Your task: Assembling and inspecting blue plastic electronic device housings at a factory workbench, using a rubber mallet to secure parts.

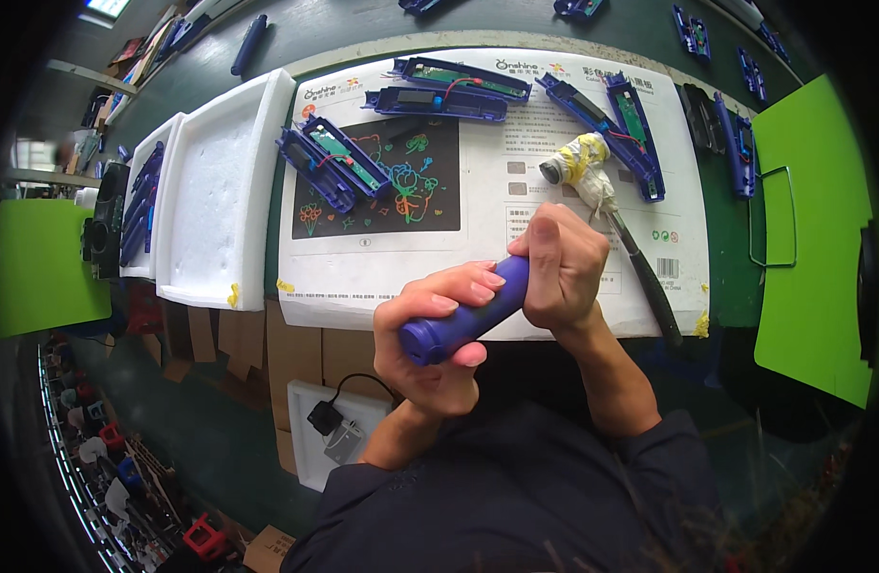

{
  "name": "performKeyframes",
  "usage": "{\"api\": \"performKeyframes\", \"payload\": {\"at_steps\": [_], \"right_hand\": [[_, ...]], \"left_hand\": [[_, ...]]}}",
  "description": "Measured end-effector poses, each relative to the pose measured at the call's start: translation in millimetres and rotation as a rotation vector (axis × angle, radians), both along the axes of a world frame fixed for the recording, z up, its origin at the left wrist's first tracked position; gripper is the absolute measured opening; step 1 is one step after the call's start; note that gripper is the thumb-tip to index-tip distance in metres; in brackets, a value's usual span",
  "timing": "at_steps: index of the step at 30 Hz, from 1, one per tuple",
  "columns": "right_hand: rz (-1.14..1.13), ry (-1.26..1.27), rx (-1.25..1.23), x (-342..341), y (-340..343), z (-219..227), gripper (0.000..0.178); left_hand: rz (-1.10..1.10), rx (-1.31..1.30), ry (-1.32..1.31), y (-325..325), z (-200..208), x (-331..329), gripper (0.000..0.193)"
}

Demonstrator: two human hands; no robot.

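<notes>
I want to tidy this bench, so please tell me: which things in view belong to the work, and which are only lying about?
Probably the work:
blue casing, held in left hand and right hand
opened blue casings with circuit boards
wrapped hammer, perhaps

Probably lying about:
black adapter
green panel at far right

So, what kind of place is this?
Probably an electronics factory or repair workshop; I can't tell which. Opened blue casings show green circuit boards inside, a hammer-like tool with a wrapped head lies near them, and a white foam tray stands to the left.
</notes>
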State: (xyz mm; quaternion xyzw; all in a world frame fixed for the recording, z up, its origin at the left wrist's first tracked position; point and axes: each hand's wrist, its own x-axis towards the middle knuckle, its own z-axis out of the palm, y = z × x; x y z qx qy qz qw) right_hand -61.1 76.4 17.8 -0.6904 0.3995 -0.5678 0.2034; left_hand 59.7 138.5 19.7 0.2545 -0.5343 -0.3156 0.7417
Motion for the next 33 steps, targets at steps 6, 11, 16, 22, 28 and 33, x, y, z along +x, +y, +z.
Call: {"api": "performKeyframes", "payload": {"at_steps": [6,11,16,22,28,33], "right_hand": [[0.072,0.312,0.342,-17,-7,16,0.043],[0.479,0.275,0.413,-54,20,42,0.050],[0.429,0.159,0.363,-53,30,23,0.061],[0.194,0.234,0.167,-31,46,-3,0.067],[-0.371,0.713,0.238,-93,26,13,0.046],[-0.170,0.816,0.512,-119,-7,-3,0.032]], "left_hand": [[-0.094,0.242,0.366,-10,-20,11,0.051],[-0.151,0.297,0.540,-11,-22,33,0.057],[-0.350,0.426,0.530,-10,-12,26,0.071],[-0.383,0.636,0.144,-1,-18,-6,0.072],[-0.278,0.760,-0.387,-8,5,40,0.057],[0.068,0.500,-0.987,-15,-2,32,0.048]]}}
